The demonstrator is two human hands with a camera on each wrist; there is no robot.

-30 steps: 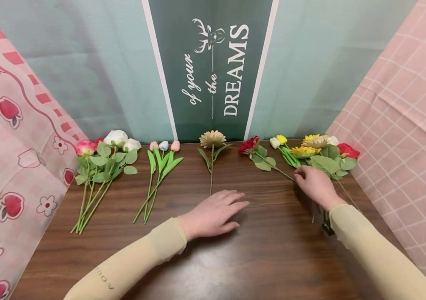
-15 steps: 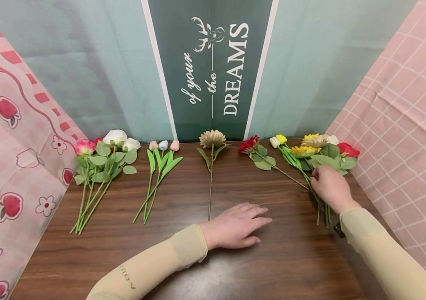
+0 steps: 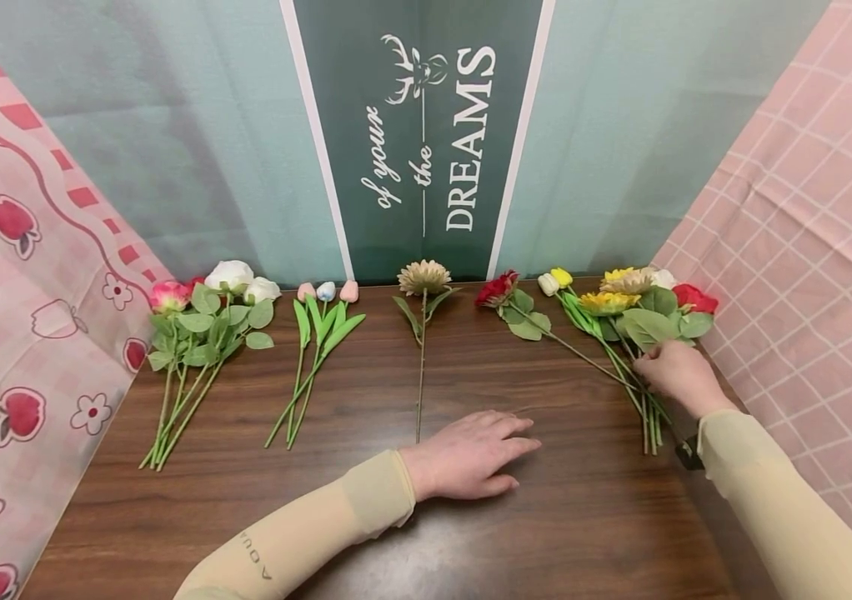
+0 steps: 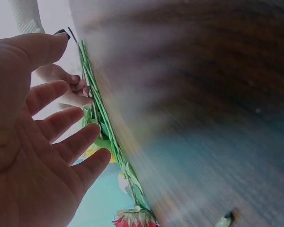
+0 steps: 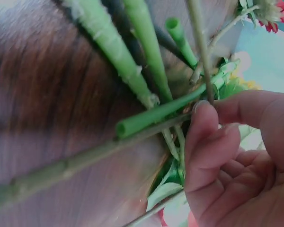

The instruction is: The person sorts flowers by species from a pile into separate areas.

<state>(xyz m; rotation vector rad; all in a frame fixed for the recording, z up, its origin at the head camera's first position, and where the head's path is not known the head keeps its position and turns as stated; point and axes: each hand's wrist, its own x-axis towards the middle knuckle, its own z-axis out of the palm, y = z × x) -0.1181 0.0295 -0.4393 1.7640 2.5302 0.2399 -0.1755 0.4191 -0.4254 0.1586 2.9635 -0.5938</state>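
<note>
The right hand (image 3: 681, 373) pinches stems of the mixed bunch (image 3: 632, 312) at the desk's (image 3: 546, 517) far right — thumb and fingers (image 5: 206, 137) closed on thin green stalks. The left hand (image 3: 467, 454) lies flat and relaxed on the wood, holding nothing, just beside the stem end of the beige flower (image 3: 424, 277). A red flower (image 3: 498, 290) lies between — apart from both hands.

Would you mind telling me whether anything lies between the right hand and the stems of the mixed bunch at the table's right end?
Nothing visible does: the right hand already pinches a thin stem in the mixed bunch.
</note>
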